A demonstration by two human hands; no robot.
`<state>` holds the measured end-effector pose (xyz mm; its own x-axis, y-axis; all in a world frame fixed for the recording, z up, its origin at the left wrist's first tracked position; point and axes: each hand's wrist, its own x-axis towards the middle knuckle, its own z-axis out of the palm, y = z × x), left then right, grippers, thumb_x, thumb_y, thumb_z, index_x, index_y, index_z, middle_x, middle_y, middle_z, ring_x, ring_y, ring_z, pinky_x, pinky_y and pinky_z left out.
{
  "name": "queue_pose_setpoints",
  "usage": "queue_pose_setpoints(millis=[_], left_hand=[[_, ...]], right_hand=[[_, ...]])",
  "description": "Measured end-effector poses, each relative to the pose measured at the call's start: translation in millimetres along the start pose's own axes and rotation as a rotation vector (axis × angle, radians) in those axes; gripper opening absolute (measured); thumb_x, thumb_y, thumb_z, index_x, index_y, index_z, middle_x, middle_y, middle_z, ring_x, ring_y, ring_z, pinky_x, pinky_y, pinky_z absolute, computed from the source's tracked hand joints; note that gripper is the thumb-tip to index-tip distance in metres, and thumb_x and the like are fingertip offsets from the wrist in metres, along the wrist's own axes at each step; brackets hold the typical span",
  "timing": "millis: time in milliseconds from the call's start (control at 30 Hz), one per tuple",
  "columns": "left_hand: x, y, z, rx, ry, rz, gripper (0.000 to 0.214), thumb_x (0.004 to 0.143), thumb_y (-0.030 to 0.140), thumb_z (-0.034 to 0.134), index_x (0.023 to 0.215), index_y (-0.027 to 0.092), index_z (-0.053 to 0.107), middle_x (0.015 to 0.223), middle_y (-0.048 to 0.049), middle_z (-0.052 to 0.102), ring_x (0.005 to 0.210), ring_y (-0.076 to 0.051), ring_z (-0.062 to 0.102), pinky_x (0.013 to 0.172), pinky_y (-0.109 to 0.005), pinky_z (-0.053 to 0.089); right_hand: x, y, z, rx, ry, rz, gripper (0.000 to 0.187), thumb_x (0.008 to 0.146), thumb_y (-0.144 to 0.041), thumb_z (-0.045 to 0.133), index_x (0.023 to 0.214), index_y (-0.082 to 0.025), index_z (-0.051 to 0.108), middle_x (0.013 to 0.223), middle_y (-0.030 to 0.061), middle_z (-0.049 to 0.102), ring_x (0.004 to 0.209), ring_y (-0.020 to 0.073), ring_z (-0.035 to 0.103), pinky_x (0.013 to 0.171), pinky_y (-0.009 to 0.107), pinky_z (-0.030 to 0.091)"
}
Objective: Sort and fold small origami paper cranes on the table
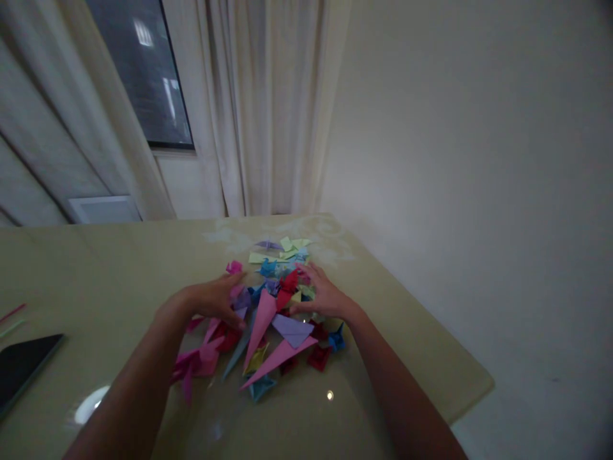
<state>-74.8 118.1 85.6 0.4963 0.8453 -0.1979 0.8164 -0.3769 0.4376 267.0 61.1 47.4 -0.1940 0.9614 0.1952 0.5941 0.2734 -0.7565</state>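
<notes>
A heap of folded origami paper pieces in many colours lies on the glossy table. My left hand [215,300] rests at the heap's left side, fingers apart, next to a magenta origami piece [234,267]. On the opposite side my right hand [323,294] curves around the heap with thumb and fingers spread, close to a red origami piece [287,289]. Between them lie a long pink paper cone [261,326] and a lilac folded paper [294,329]. Nearer me are a second pink cone [280,362], a teal piece [261,387] and a blue piece [336,338]. My hands cover parts of the heap.
The pale table [119,275] ends at a slanting right edge beside a plain wall [469,191]. A dark flat device [29,367] lies at the far left, near thin red [13,312] and green [12,328] strips. Curtains [268,108] hang behind.
</notes>
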Motion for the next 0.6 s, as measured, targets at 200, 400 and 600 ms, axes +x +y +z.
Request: queue_pose_setpoints(millis=[200,400,600], left_hand=[[37.4,48.2,52.6,-0.041,0.036,0.236,0.124,0.045,0.041,0.094,0.157,0.019,0.044,0.159,-0.0234,0.049,0.149,-0.045,0.045,0.12,-0.056,0.041],[41.2,82.0,51.7,-0.278,0.297,0.445,0.063,0.078,0.033,0.077,0.137,0.022,0.061,0.138,-0.0128,0.068,0.129,-0.033,0.063,0.113,-0.048,0.048],[16.7,89.0,8.2,-0.427,0.504,0.389,0.064,0.086,0.035,0.072,0.146,0.021,0.054,0.138,-0.0122,0.068,0.125,-0.029,0.066,0.111,-0.05,0.051]], right_hand=[[-1.0,-4.0,42.9,-0.061,-0.109,-0.102,0.103,0.064,-0.04,0.098,0.154,-0.021,0.05,0.155,0.0181,0.046,0.144,0.0361,0.047,0.122,0.051,0.039],[4.9,-20.1,35.4,0.028,0.16,-0.15,0.034,0.084,-0.032,0.08,0.115,-0.022,0.068,0.108,0.0066,0.069,0.098,0.0257,0.066,0.092,0.038,0.054],[3.3,-35.7,11.5,0.15,0.347,-0.212,0.041,0.089,-0.045,0.079,0.123,-0.023,0.07,0.116,0.0083,0.067,0.11,0.0276,0.063,0.1,0.041,0.053]])
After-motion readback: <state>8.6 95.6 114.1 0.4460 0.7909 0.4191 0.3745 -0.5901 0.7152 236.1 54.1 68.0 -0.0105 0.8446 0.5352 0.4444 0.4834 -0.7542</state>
